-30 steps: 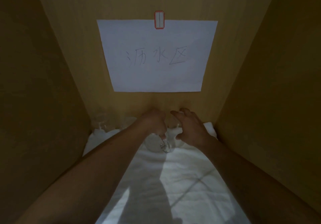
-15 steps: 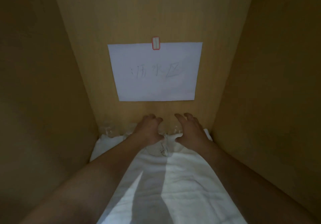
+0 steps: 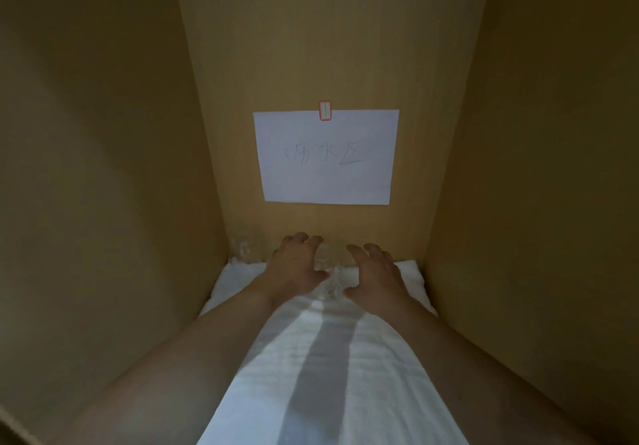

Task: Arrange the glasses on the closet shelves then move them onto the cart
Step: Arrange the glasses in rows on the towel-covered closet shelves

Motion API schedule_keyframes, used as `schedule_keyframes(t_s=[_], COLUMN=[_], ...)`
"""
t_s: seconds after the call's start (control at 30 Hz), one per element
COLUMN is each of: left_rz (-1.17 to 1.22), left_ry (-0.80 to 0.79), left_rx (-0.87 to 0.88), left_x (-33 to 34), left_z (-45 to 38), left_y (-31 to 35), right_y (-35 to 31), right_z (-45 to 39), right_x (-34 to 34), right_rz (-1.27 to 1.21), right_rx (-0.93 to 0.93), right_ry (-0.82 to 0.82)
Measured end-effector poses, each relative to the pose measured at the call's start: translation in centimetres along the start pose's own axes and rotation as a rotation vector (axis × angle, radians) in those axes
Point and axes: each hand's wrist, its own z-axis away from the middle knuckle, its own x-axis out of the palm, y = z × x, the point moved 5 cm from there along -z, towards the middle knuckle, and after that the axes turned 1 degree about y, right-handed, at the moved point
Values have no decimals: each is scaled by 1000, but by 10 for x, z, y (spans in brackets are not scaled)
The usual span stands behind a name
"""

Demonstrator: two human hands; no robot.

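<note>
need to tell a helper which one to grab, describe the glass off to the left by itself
Find the white paper sign on the closet's back wall. Below it, on the white towel, a clear glass stands in the back left corner, left of both hands and touched by neither.

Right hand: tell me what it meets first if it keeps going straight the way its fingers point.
The right hand points toward the closet's back wall. Clear glasses stand just left of its fingertips; whether one sits under the fingers is hidden. Otherwise it would probably meet the back wall above the white towel, though depth is unclear.
</note>
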Motion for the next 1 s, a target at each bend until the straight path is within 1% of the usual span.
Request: schedule_keyframes(t_s=[0.27,0.43,0.63,0.77,1.0], left_rz=[-38,-60,-111,-145,-107], left_ry=[4,6,23,10,22], left_rx=[-74,-121,-159,-163,-132], left_x=[-5,-8,-16,-17,-23], left_z=[52,96,137,157,193], left_y=[10,10,1,-3,-12], right_y=[-10,-19,-32,-35,-58], right_z=[43,55,66,82,116], right_x=[6,2,0,5,16], right_rz=[-14,-32,-35,-74,-59], right_rx=[-46,-87,-141,-123,-92], right_ry=[-28,-10,-39,-64,-87])
